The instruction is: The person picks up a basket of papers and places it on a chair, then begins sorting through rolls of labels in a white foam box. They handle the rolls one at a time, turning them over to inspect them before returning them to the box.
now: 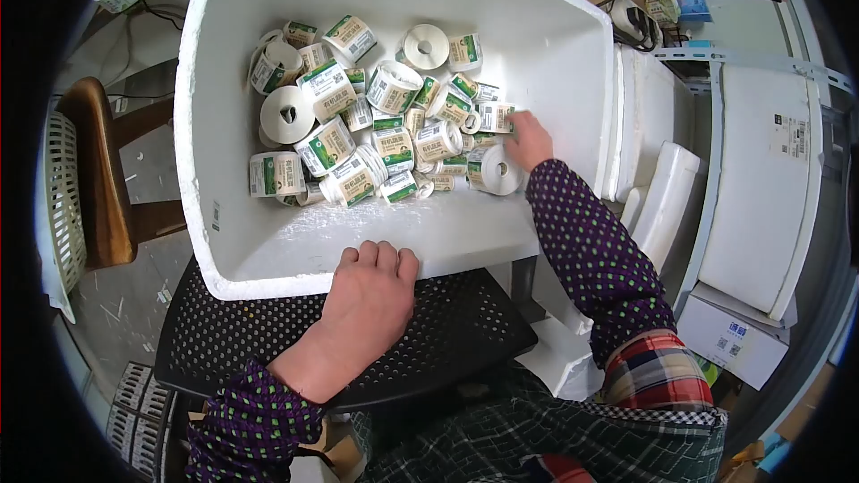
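Observation:
A big white foam box (215,125) stands tilted toward me, with many rolls of printed labels in green, white and beige heaped on its inside. My left hand (371,291) grips the box's near rim, fingers curled over the edge. Inside the box at the right, my right hand (531,140) has its fingertips closed at the end of a small label roll (495,117). Just below that hand lies a larger label roll (494,170), its round side showing. Another wide roll (288,114) faces up at the left of the heap.
Under the box's near side is a black perforated chair seat (447,326). A wooden chair (98,170) and a white plastic basket (61,206) stand at the left. White foam boxes (761,170) and a carton (729,335) line the right.

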Action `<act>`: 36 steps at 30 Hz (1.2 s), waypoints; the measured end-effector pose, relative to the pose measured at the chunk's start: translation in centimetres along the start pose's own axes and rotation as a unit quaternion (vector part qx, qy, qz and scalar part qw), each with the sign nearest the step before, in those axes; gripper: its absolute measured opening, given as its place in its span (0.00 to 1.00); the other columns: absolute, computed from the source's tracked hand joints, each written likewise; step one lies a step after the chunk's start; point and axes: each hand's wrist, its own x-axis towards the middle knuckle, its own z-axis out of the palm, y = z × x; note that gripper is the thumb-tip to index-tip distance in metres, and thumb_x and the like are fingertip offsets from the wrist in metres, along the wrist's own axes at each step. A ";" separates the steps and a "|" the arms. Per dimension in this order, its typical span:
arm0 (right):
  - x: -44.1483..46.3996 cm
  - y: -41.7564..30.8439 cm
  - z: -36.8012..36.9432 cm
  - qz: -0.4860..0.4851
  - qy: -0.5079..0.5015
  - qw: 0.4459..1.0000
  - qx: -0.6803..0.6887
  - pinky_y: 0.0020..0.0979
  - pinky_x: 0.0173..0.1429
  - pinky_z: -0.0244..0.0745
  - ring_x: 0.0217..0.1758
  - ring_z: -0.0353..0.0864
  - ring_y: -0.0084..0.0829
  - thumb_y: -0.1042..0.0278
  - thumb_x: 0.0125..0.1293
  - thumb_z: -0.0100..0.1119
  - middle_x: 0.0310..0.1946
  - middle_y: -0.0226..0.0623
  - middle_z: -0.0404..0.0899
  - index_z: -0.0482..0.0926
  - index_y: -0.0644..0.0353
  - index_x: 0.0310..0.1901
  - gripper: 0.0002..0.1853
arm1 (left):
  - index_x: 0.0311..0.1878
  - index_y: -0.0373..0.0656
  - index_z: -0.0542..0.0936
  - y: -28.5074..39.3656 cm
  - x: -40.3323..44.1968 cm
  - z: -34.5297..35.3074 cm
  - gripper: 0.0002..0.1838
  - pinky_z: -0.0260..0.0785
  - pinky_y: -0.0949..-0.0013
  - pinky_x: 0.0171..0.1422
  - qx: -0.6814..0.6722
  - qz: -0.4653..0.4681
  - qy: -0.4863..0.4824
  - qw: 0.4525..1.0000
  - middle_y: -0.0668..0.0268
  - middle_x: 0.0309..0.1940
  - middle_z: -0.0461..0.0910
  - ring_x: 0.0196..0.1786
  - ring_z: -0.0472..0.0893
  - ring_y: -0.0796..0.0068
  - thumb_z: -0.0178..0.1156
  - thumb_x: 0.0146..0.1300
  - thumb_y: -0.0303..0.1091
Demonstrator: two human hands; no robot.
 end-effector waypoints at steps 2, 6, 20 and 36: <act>-2.0 -0.1 0.2 0.014 -0.066 0.998 -0.019 0.40 0.51 0.76 0.48 0.78 0.42 0.71 0.54 0.61 0.47 0.39 0.77 0.77 0.57 0.45 0.14 | 0.46 0.37 0.73 0.0 0.0 0.3 0.25 0.68 0.59 0.47 0.004 0.001 0.009 1.000 0.57 0.37 0.75 0.43 0.76 0.58 0.70 0.47 0.39; -2.4 -1.0 -0.1 0.104 -0.253 0.961 -0.027 0.38 0.51 0.76 0.44 0.80 0.42 0.52 0.52 0.66 0.41 0.41 0.78 0.80 0.59 0.44 0.22 | 0.46 0.37 0.73 -0.1 0.0 0.2 0.25 0.68 0.59 0.47 -0.004 0.001 0.012 1.000 0.57 0.37 0.75 0.43 0.76 0.58 0.70 0.47 0.39; -3.5 -1.2 2.4 0.094 -0.202 0.974 -0.034 0.37 0.56 0.74 0.51 0.76 0.43 0.45 0.42 0.73 0.49 0.46 0.73 0.78 0.66 0.50 0.37 | 0.44 0.38 0.74 -0.3 0.0 0.8 0.23 0.68 0.60 0.48 -0.001 -0.001 0.012 1.000 0.58 0.36 0.76 0.44 0.76 0.59 0.69 0.49 0.41; -1.1 2.6 2.0 0.208 -0.263 0.876 0.347 0.27 0.46 0.73 0.37 0.79 0.28 0.56 0.47 0.72 0.35 0.41 0.84 0.84 0.69 0.41 0.25 | 0.43 0.35 0.76 -0.3 -0.3 0.8 0.19 0.68 0.61 0.46 -0.013 0.011 0.044 0.999 0.57 0.35 0.77 0.41 0.76 0.60 0.64 0.51 0.38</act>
